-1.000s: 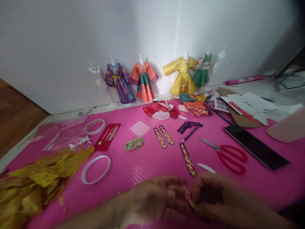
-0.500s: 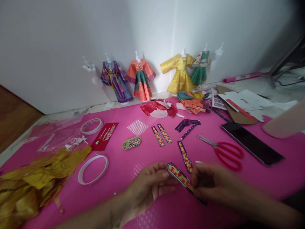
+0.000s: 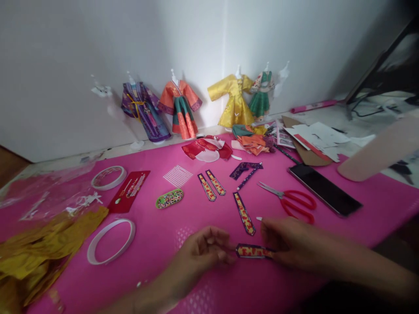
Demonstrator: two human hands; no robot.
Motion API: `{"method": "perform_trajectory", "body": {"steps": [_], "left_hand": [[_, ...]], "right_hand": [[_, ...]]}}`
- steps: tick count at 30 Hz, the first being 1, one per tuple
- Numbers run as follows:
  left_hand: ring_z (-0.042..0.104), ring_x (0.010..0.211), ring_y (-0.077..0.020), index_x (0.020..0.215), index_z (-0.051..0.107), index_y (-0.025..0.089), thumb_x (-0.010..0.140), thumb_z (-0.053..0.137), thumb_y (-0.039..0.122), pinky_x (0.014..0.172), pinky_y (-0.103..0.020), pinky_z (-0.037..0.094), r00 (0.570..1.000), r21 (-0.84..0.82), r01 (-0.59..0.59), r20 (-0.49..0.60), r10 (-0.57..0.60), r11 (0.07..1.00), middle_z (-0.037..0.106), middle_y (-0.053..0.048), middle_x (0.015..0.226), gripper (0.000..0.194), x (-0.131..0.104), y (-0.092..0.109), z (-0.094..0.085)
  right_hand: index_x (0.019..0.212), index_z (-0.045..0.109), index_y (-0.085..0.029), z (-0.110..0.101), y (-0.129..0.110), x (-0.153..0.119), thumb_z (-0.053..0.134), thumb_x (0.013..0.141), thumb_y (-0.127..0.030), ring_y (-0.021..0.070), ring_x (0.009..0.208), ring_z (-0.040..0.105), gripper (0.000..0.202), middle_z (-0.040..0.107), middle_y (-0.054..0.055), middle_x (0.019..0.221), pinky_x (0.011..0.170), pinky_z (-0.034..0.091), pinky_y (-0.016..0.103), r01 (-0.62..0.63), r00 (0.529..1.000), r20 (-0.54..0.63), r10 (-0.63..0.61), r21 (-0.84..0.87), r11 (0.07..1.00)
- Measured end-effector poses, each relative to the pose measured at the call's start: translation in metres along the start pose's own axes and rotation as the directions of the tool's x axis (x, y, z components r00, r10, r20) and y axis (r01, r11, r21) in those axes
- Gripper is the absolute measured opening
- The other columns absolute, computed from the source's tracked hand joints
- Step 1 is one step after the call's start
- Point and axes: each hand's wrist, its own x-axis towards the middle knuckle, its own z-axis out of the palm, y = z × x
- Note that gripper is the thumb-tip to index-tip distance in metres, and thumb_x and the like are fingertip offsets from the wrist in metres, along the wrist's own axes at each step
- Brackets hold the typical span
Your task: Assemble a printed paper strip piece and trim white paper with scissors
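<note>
My right hand [image 3: 288,242] pinches one end of a fabric strip [image 3: 253,251], yellow with red motifs and a dark studded border. The strip lies nearly level above the pink mat. My left hand [image 3: 209,249] is just off its other end, fingers loosely curled and apart, slightly blurred. A small white tip [image 3: 259,218] shows by my right fingers; whether I hold it cannot be made out. A matching strip [image 3: 244,213] lies just beyond, and a pair of similar strips [image 3: 211,184] farther off. Red-handled scissors [image 3: 296,203] lie open beyond my right hand.
A phone [image 3: 325,189] and a pale cylinder [image 3: 376,150] are at the right. A green tray of beads [image 3: 170,199], a sheet of studs [image 3: 178,175] and white tape rings [image 3: 111,242] lie left. Yellow cloth [image 3: 42,248] fills the left corner. Dressed doll forms [image 3: 179,104] line the wall.
The strip has turned from slanting to nearly level. My left hand has come off its end, while my right hand keeps its hold. The whole view has shifted right.
</note>
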Motion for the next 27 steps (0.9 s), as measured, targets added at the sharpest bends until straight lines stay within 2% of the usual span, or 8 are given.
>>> {"method": "perform_trajectory", "body": {"steps": [6,10,13,17,19,22,24,27], "left_hand": [[0.067,0.081,-0.0147,0.095,0.064,0.015,0.073,0.082,0.032,0.078,-0.029,0.05,0.998,0.104,-0.059,0.037,0.055,0.993,0.07,-0.004,0.094,0.033,-0.003,0.002,0.0],[0.065,0.083,-0.0155,0.097,0.064,0.018,0.08,0.075,0.034,0.079,-0.03,0.049,0.992,0.244,-0.124,0.053,0.115,0.962,0.068,-0.003,0.093,0.026,-0.006,0.001,-0.001],[0.063,0.087,-0.0171,0.099,0.063,0.02,0.086,0.066,0.032,0.08,-0.03,0.048,0.98,0.414,-0.195,0.046,0.193,0.889,0.068,-0.004,0.095,0.018,-0.008,0.0,-0.005],[0.06,0.087,-0.0187,0.101,0.063,0.022,0.091,0.057,0.028,0.08,-0.032,0.046,0.948,0.605,-0.274,0.039,0.316,0.748,0.067,-0.004,0.095,0.014,-0.008,0.0,-0.011],[0.06,0.083,-0.0189,0.101,0.062,0.022,0.09,0.055,0.027,0.077,-0.032,0.046,0.936,0.653,-0.281,0.027,0.35,0.703,0.067,-0.004,0.093,0.014,-0.007,0.001,-0.012],[0.06,0.081,-0.0195,0.099,0.062,0.021,0.088,0.054,0.026,0.075,-0.032,0.046,0.926,0.679,-0.282,0.008,0.377,0.677,0.067,-0.005,0.091,0.014,-0.006,0.004,-0.012],[0.06,0.081,-0.0199,0.098,0.062,0.021,0.088,0.054,0.026,0.074,-0.032,0.046,0.926,0.682,-0.28,0.005,0.379,0.675,0.067,-0.005,0.091,0.014,-0.004,0.004,-0.012],[0.06,0.082,-0.0202,0.098,0.062,0.021,0.088,0.055,0.028,0.075,-0.032,0.046,0.927,0.678,-0.278,0.003,0.376,0.68,0.067,-0.005,0.091,0.014,-0.002,0.004,-0.012]], "right_hand": [[0.081,0.057,-0.024,-0.01,-0.008,-0.003,0.059,0.072,-0.013,0.0155,0.065,0.054,0.014,0.063,-0.002,0.074,0.055,0.032,0.025,-0.077,0.995,-0.078,0.061,-0.211,0.974],[0.083,0.059,-0.022,-0.017,-0.008,-0.001,0.06,0.077,-0.015,0.0172,0.065,0.056,0.009,0.064,0.0,0.071,0.055,0.029,0.027,-0.149,0.984,-0.144,0.103,-0.356,0.923],[0.081,0.06,-0.02,-0.024,-0.004,0.0,0.058,0.083,-0.017,0.0186,0.066,0.058,0.004,0.065,0.002,0.073,0.056,0.029,0.028,-0.195,0.97,-0.223,0.101,-0.457,0.868],[0.079,0.062,-0.019,-0.029,-0.003,0.001,0.056,0.085,-0.016,0.0209,0.069,0.06,0.01,0.065,0.005,0.077,0.058,0.033,0.031,-0.202,0.958,-0.283,0.055,-0.524,0.827],[0.081,0.065,-0.019,-0.027,-0.006,0.003,0.055,0.085,-0.013,0.0214,0.073,0.062,0.012,0.066,0.005,0.081,0.06,0.038,0.031,-0.147,0.96,-0.282,0.002,-0.497,0.855],[0.092,0.069,-0.02,-0.018,-0.012,0.007,0.05,0.085,-0.008,0.0221,0.087,0.064,0.023,0.068,0.006,0.095,0.072,0.047,0.033,0.072,0.952,-0.231,-0.201,-0.47,0.88],[0.104,0.069,-0.02,-0.011,-0.011,0.012,0.047,0.085,-0.005,0.0241,0.1,0.063,0.033,0.068,0.009,0.11,0.084,0.049,0.036,0.194,0.925,-0.191,-0.329,-0.509,0.839],[0.126,0.062,-0.016,-0.002,-0.004,0.02,0.051,0.08,-0.004,0.0285,0.123,0.053,0.049,0.06,0.012,0.136,0.1,0.045,0.043,0.269,0.889,-0.154,-0.431,-0.586,0.765]]}}
